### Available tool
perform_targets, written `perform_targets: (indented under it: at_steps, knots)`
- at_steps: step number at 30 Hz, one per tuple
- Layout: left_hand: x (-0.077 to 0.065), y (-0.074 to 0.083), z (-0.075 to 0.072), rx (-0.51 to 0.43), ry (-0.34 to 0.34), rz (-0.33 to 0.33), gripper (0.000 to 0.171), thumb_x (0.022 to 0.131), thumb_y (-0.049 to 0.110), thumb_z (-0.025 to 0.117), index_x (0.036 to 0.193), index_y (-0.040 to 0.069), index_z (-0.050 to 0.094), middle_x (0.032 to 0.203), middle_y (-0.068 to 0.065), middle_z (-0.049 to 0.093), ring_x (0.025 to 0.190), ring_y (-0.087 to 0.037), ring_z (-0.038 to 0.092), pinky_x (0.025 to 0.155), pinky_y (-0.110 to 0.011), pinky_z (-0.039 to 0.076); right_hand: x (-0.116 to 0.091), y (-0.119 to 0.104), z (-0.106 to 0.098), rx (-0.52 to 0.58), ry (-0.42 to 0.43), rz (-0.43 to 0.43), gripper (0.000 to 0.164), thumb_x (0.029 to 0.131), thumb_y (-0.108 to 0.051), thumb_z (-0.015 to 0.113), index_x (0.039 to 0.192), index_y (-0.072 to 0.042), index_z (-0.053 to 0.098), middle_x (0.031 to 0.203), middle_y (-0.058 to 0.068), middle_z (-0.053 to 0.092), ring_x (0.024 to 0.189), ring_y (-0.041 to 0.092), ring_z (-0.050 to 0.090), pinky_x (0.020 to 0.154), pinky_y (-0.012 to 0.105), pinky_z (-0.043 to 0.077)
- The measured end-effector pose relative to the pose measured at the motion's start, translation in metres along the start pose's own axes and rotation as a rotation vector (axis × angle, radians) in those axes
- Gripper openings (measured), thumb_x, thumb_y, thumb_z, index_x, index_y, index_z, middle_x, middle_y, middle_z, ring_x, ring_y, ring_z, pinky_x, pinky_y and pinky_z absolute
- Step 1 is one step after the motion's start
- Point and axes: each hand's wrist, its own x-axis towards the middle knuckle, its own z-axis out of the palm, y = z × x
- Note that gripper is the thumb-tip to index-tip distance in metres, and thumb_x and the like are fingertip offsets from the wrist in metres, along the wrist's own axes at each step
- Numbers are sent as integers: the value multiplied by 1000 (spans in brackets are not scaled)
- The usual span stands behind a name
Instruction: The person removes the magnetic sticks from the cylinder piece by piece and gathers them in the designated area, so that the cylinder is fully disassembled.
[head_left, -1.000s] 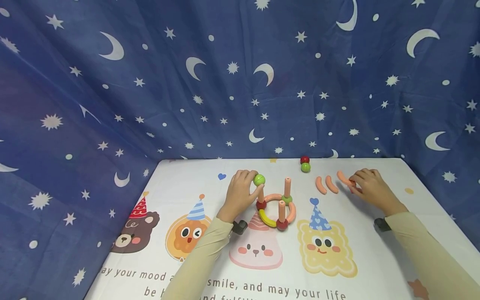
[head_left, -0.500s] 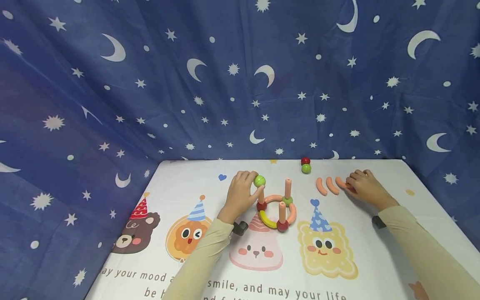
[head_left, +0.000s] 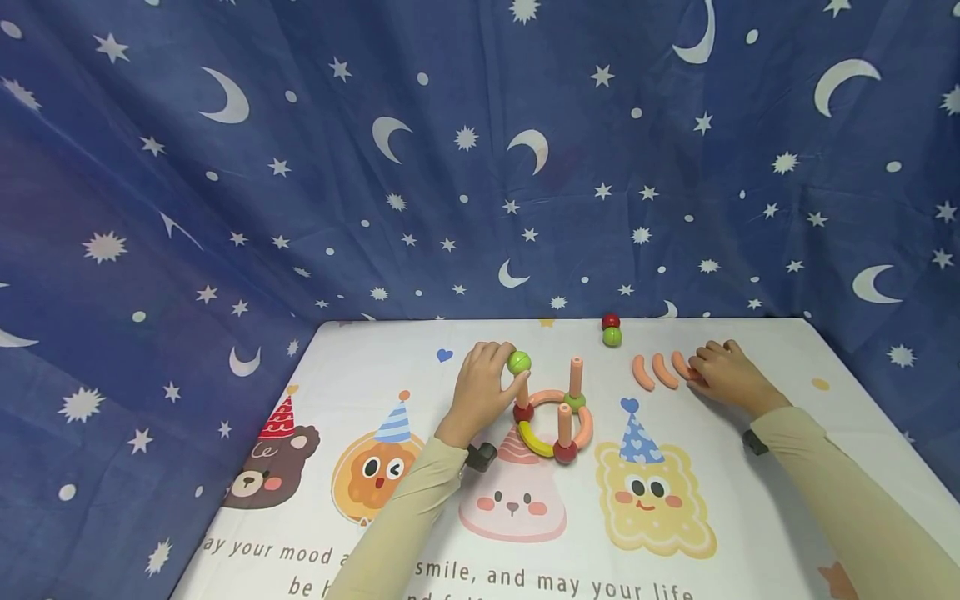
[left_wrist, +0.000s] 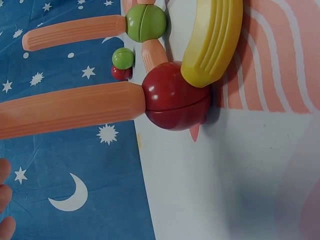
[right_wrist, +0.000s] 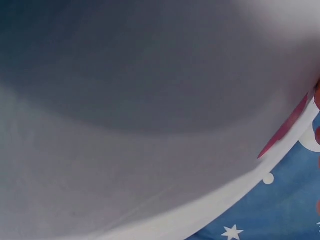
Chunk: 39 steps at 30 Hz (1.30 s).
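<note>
My left hand [head_left: 480,390] holds a green ball [head_left: 519,362] between fingers and thumb, on top of an upright peach stick [head_left: 522,392]. That stick rises from a red ball [left_wrist: 175,97] in a flat ring of balls and curved sticks, one of them a yellow curved stick [left_wrist: 212,40]. Two more peach sticks [head_left: 576,377] stand upright on the ring, with bare tops. Off to the right, my right hand [head_left: 726,377] pinches the near end of a peach curved stick [head_left: 679,364]. Its fingers hide that end.
Two peach curved sticks [head_left: 642,372] lie side by side left of the right hand. At the table's back edge sit a red ball [head_left: 611,321] and a green ball [head_left: 612,337], touching. A blue starry curtain [head_left: 450,167] hangs behind the printed white tablecloth [head_left: 405,350].
My right hand has moved slightly left with the curved stick, which now lies closer and nearly parallel to the other two. The left hand has stayed at the green ball.
</note>
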Motion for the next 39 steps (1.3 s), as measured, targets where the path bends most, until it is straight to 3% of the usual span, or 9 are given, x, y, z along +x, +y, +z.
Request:
perform_targets:
  at_steps: [6,11,19,24,32,39]
  knots:
    - [0,-1,1,1,8,6,32,86,35,63,107,11,57,94,-4,60,97,-20,53,88,-34,44,-1,-2,-3,26,13,39,25,72,-26,77,78,-7,61,73,6,56,77,26,52,76,52,39]
    - [0,-1,2,6,4,5,35,86,36,63,109,10,57,98,-3,62,97,-20,53,89,-34,45,-1,-6,-7,48,151,58,27,72,-26,77,81,-4,64,76,11,60,78,31,55,75,56,39]
    - [-3,-4,2,0,-13,-1,39,86,38,64,112,9,57,102,-3,62,99,-19,53,90,-34,45,18,-38,-46,108,254,50,32,74,-25,74,93,-1,66,92,16,63,92,34,54,83,58,37]
    - [-4,-5,2,4,-26,-5,40,84,35,67,111,8,57,102,-4,62,99,-19,53,90,-34,45,37,-65,-76,134,343,-57,35,70,-24,77,95,-1,66,92,14,63,93,33,55,84,57,38]
    - [-5,-3,4,1,-28,4,32,84,30,67,105,7,59,102,-4,62,100,-20,54,93,-34,44,74,-114,-108,109,496,-326,38,68,-26,80,95,-5,63,90,10,62,89,29,56,82,52,42]
    - [-4,0,6,27,-2,35,27,83,27,65,100,7,58,95,-3,61,95,-19,54,90,-34,45,100,-156,-121,70,478,-494,40,73,-33,78,103,-10,64,94,5,63,93,24,57,87,47,43]
